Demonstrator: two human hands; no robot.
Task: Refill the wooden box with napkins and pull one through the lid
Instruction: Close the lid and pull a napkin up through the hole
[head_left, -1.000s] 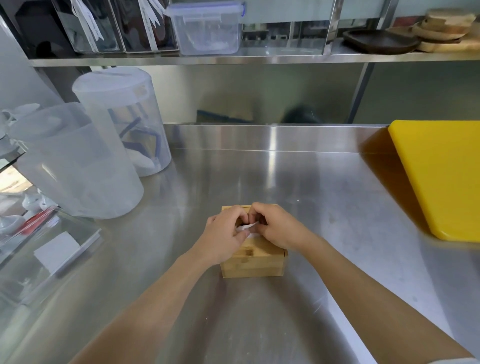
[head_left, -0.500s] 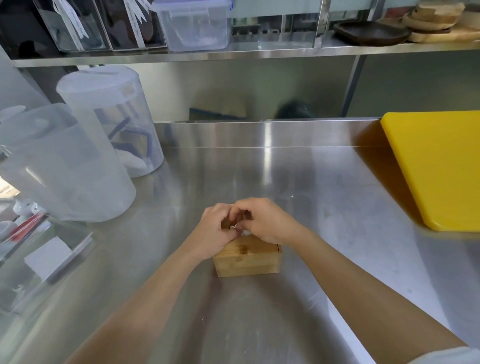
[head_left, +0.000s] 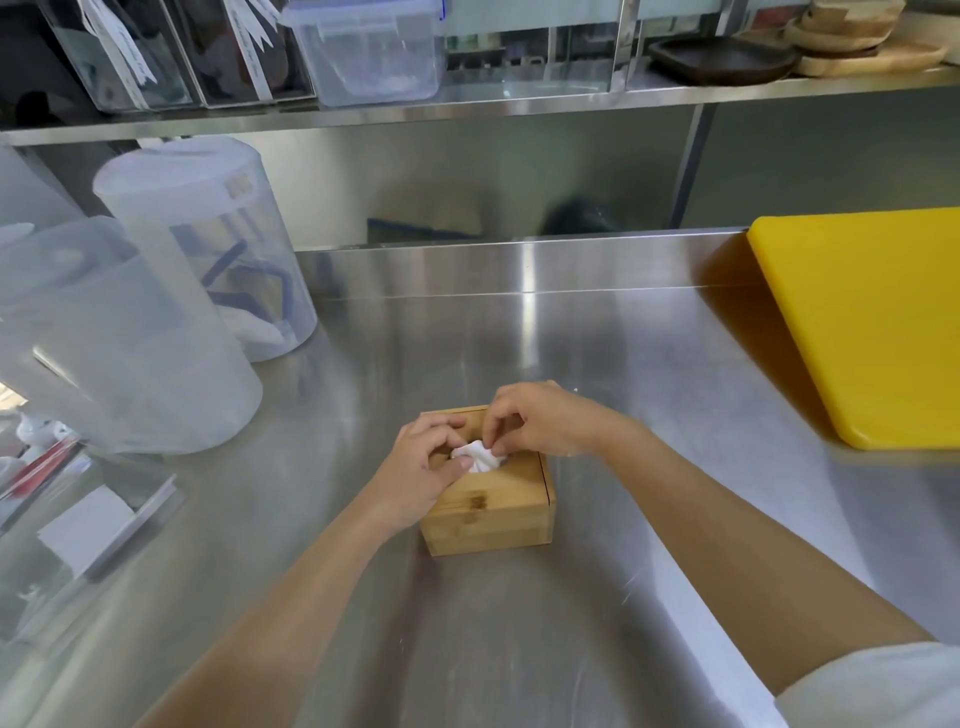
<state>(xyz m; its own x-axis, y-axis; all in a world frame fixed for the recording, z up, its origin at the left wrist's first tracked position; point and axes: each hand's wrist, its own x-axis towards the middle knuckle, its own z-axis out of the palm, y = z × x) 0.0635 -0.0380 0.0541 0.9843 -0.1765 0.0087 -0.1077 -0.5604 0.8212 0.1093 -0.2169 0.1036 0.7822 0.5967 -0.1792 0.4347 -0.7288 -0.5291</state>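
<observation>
A small wooden box (head_left: 493, 519) with its lid on stands on the steel counter (head_left: 519, 353), near the front middle. A crumpled white napkin (head_left: 480, 457) sticks up out of the lid's opening. My left hand (head_left: 423, 470) rests on the left side of the lid, its thumb and fingers touching the napkin. From the right, my right hand (head_left: 540, 418) reaches over the lid and pinches the top of the napkin between thumb and fingertips. Whatever is inside the box is hidden.
Two tall translucent plastic containers (head_left: 208, 249) stand at the left. A clear box (head_left: 78, 530) with papers sits at the front left. A yellow cutting board (head_left: 872, 322) lies at the right. A shelf (head_left: 467, 104) above holds tubs and wooden plates.
More of the napkin now shows above the lid than before. My hands have spread slightly apart over the box.
</observation>
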